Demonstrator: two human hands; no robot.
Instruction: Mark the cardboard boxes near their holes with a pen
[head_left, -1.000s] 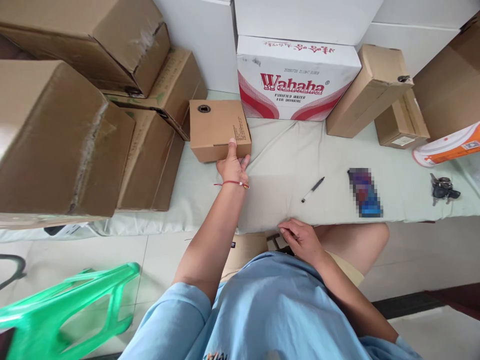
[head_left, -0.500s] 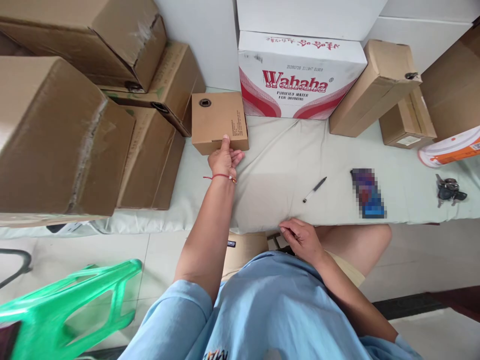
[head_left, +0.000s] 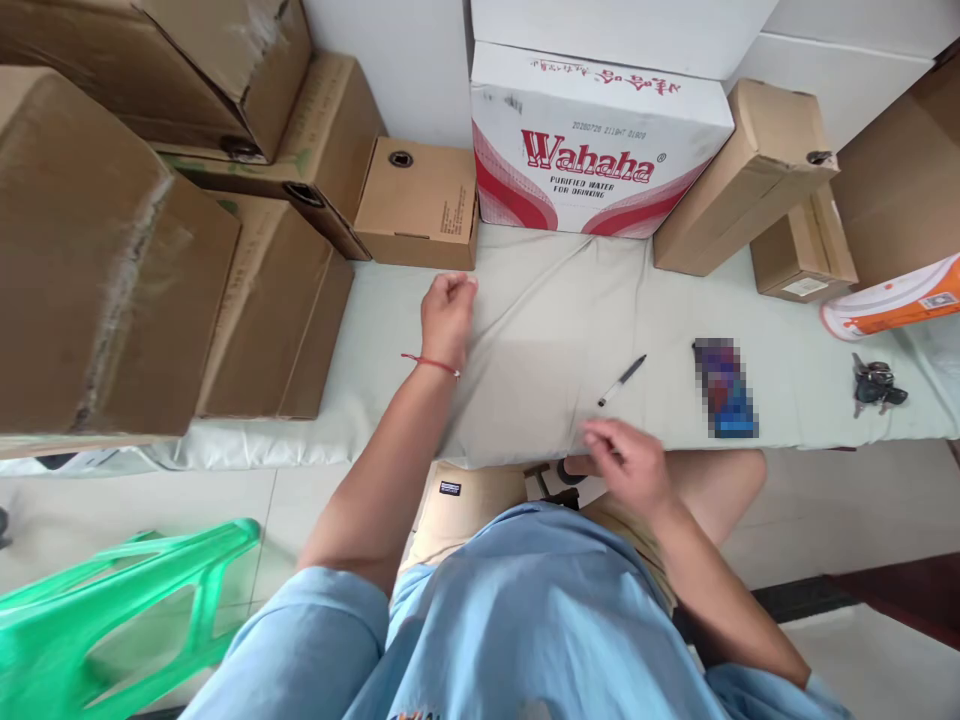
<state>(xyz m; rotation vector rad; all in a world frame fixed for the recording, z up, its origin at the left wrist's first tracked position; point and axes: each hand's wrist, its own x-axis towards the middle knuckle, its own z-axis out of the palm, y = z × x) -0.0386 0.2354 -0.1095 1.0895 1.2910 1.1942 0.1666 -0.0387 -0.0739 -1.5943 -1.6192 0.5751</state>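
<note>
My left hand, with a red string at the wrist, is over the cloth just in front of a small brown box. Its fingers are curled in, nothing shows in them, and it does not hold the box. The box lies flat between stacked cartons and the white and red Wahaha carton. My right hand is at the table's front edge, slightly blurred, with fingers loosely curled and nothing visible in them. Nearest to it is a black and clear pen on the cloth.
Large brown cartons fill the left side. A pixelated flat object and keys lie on the right of the cloth-covered table. Behind them stand a tall brown box and a smaller one. A green stool is at lower left.
The small brown box now sits farther back, against the Wahaha carton. My left hand has let go of it and curled its fingers. My right hand has risen slightly and moved right.
</note>
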